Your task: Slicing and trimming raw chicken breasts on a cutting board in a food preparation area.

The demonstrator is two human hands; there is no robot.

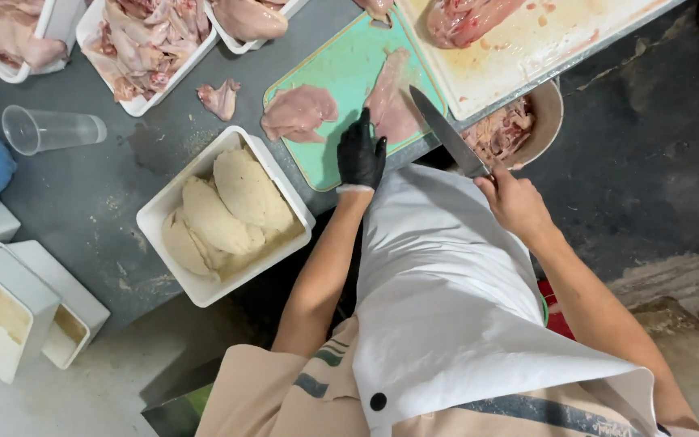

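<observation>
A raw chicken fillet (392, 103) lies on the green cutting board (329, 69), near its right edge, and is pinned at its lower end by the fingertips of the left hand (360, 154), which is covered by a black glove and spread flat rather than closed. A large knife (446, 133) is gripped by its handle in the bare right hand (513, 198), the fist being closed around it; the blade is laid just beside the fillet's right edge, though whether steel is already touching meat cannot quite be told from this angle. The slicing step appears to be in hand, with the cut seemingly not yet begun. A second fillet (299, 113) rests on the board's left half. Beside the board, a white tray (173, 212) is filled with breaded pieces (228, 206). A steady hold and a level draw of the blade are judged to be called for next.
</observation>
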